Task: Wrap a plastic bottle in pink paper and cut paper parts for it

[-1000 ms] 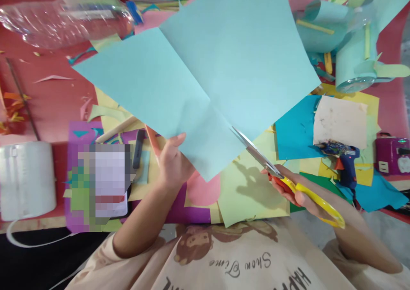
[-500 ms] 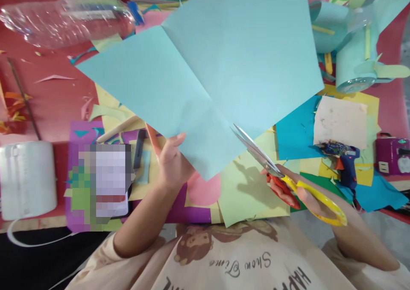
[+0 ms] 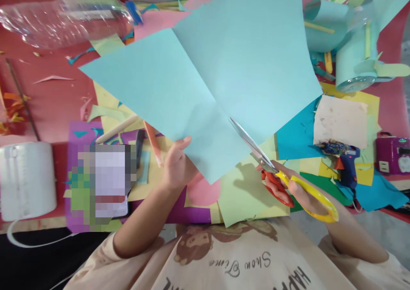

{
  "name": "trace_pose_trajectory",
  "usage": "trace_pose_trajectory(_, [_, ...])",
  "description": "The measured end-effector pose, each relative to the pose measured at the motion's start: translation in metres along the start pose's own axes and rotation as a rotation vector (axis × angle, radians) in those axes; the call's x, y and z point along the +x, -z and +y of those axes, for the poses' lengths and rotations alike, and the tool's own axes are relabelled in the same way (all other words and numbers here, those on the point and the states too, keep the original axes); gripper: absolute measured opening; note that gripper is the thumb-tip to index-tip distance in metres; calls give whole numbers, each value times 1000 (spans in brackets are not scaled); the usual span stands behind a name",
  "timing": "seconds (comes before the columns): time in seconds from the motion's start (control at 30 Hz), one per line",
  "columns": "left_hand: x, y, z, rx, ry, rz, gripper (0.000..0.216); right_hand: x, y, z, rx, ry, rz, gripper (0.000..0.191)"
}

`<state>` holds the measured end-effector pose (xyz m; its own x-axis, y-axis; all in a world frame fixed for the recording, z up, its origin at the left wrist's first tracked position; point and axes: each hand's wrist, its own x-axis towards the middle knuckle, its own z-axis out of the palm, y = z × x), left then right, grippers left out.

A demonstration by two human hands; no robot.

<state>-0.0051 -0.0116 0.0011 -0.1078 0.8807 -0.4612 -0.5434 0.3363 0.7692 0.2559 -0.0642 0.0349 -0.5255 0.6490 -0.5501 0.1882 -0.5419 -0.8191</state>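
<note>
A large light blue sheet of paper [image 3: 256, 59] fills the middle of the view, held up above the table. My left hand [image 3: 179, 164] pinches its lower edge, thumb on top and the other fingers hidden underneath. A line, a fold or a cut, runs from the upper left of the sheet toward the scissors [image 3: 248, 140]. These have one yellow and one red handle loop, and my right hand [image 3: 288, 187] is closed around them. The blades lie at the sheet, pointing up and left along that line. Part of the lower blade is hidden.
A glue gun [image 3: 347, 166] lies on coloured paper at the right, beside a purple box [image 3: 392, 153]. Light blue paper tubes [image 3: 355, 68] stand at the upper right. A plastic bottle [image 3: 67, 21] lies at the upper left, a white case [image 3: 27, 181] below it. Near the left hand lies a phone [image 3: 110, 183].
The scissors and my right hand have moved slightly left and up. My left hand and the near part of the sheet have shifted a little to the right.
</note>
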Motion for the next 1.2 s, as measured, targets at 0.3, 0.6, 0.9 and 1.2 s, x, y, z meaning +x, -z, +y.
trace_pose_trajectory(0.3, [1, -2, -3, 18, -79, -2, 43, 7, -2, 5, 113, 9, -11, 75])
trace_pose_trajectory(0.6, [-2, -7, 2, 27, -10, -3, 42, 4, -3, 4, 115, 12, 13, 68])
trace_pose_trajectory(0.9, [-3, -7, 3, 42, -55, 20, 36, 9, -4, 3, 61, 15, 39, 64])
trace_pose_trajectory(1.2, [-1, -5, 6, 38, 14, 38, 38, -5, 7, -16, -137, -137, 135, 73])
